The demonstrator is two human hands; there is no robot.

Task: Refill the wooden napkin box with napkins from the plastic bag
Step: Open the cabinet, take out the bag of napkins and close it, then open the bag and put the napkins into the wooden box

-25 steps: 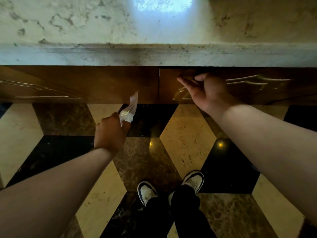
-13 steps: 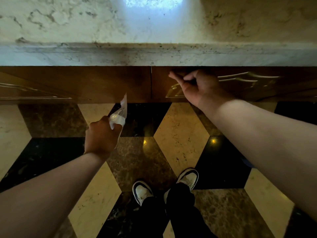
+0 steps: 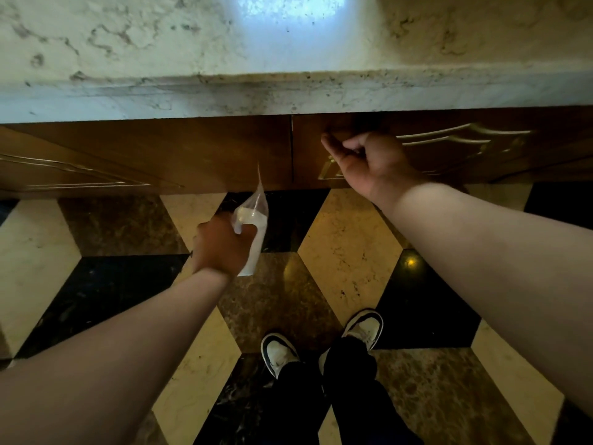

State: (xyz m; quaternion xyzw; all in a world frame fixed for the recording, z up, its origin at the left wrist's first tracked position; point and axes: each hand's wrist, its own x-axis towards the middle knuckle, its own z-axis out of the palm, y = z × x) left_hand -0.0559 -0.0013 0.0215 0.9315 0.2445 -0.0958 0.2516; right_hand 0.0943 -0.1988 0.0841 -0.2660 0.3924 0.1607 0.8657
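Below marble counter [image 3: 288,91]: left hand [image 3: 224,245] fingers clutch plastic bag [image 3: 252,220]; right hand [image 3: 369,162] fingers hooked at cabinet door [image 3: 449,146].

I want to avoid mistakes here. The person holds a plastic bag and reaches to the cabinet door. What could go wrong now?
1. The left hand grips the crumpled plastic bag loosely near one end; it might slip to the marble floor.
2. The right hand is at the brass handle of the cabinet door; the door may swing toward the shoes close below.
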